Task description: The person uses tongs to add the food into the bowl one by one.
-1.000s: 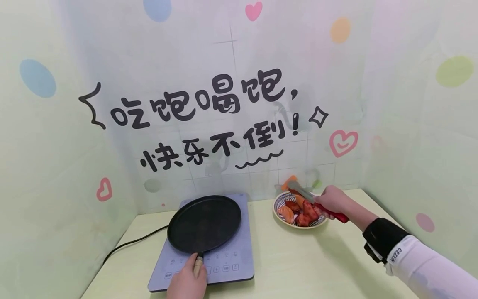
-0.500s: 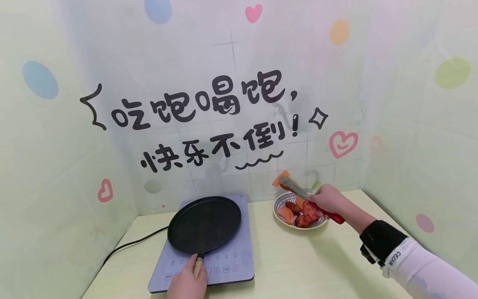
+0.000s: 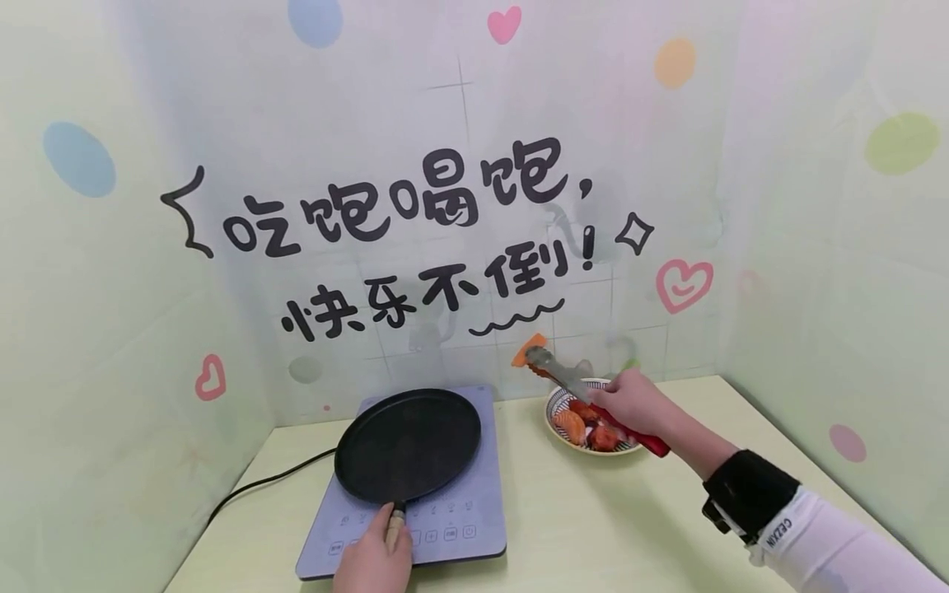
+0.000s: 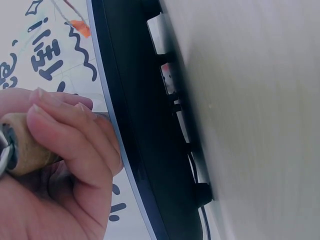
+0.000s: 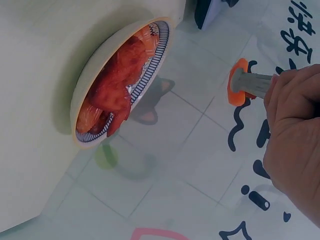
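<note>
My left hand [image 3: 373,556] is curled round the wooden handle [image 3: 395,529] of a flat black frying pan [image 3: 408,445]. The pan sits on an induction cooker [image 3: 474,539]; the left wrist view shows the wooden grip between palm and fingers. My right hand [image 3: 630,401] grips red-handled tongs [image 3: 567,375], whose grey tips pinch an orange piece of food [image 3: 530,350], perhaps salmon. The tongs hang in the air left of and above a patterned bowl [image 3: 556,436]. Inside the bowl lie red meat pieces [image 5: 112,80] and orange slices [image 3: 569,427], partly behind my right hand and the tongs.
A black cord [image 3: 267,480] runs from the cooker's left side across the pale tabletop [image 3: 578,527]. Behind the table stands a wall [image 3: 415,123] printed with black lettering and hearts. Side walls close in on the left and right.
My right hand has moved left, carrying the tongs and the orange food piece away from above the bowl toward the pan. The left hand keeps its place on the pan handle.
</note>
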Motion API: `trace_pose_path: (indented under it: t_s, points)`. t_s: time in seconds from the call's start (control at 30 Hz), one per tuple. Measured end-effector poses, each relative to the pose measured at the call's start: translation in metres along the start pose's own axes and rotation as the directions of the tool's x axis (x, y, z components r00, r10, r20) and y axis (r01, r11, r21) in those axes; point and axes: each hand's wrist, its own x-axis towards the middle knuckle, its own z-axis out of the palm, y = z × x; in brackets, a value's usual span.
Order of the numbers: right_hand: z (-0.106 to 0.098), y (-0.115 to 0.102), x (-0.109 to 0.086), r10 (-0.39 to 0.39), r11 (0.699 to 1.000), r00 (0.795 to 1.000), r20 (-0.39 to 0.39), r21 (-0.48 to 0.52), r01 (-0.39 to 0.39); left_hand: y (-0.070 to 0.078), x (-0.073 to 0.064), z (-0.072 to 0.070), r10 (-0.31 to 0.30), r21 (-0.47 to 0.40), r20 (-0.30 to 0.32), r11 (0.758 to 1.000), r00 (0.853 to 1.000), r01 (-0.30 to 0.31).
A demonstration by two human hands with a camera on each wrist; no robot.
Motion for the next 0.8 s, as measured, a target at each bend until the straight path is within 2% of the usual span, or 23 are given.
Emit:
trace_pose_path:
  t_s: [0.3, 0.63, 0.8]
  points:
    - [0.016, -0.006, -0.009, 0.042, 0.993, 0.996, 0.073, 0.106, -0.049, 0.0, 0.001, 0.001, 0.007, 0.0, -0.002, 1.0, 1.0, -0.007]
    - [0.028, -0.017, -0.021, 0.046, 0.997, 0.998, 0.046, 0.067, -0.049, 0.002, -0.002, -0.001, 0.016, -0.005, -0.009, 1.0, 1.0, -0.016]
    - [0.033, -0.02, -0.025, 0.036, 0.997, 0.997, 0.065, 0.071, -0.041, 0.003, -0.004, -0.004, 0.017, 0.002, -0.004, 1.0, 1.0, -0.017]
